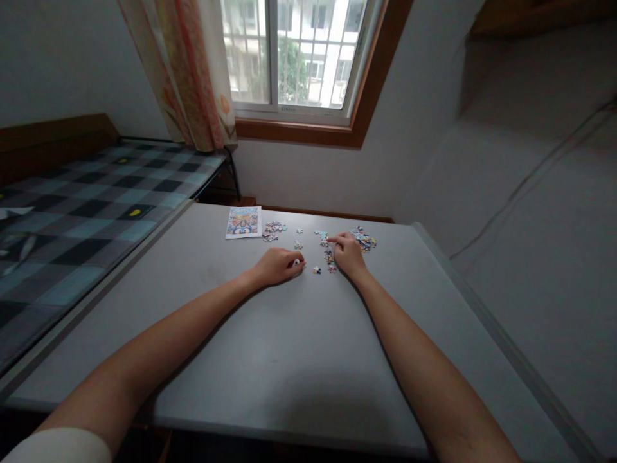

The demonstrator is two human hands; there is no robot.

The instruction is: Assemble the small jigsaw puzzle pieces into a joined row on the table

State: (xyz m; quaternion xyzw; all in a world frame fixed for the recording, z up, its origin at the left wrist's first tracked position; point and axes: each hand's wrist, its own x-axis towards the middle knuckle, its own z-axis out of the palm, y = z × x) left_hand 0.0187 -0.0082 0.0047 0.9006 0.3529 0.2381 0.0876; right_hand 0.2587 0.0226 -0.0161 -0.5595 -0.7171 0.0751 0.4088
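My left hand rests on the table with its fingers curled round a small jigsaw puzzle piece, which shows pale and dark between thumb and fingers. My right hand lies over a joined strip of puzzle pieces. Its index finger stretches left to the pieces at the strip's upper end, while the other fingers are partly hidden. Just beyond that hand is a pile of loose pieces. Between the hands sits a small piece cluster; other loose pieces lie farther back.
A printed picture sheet lies at the table's far left, beside another heap of pieces. The white table stands between a checked bed and the right wall. A window and curtain are beyond.
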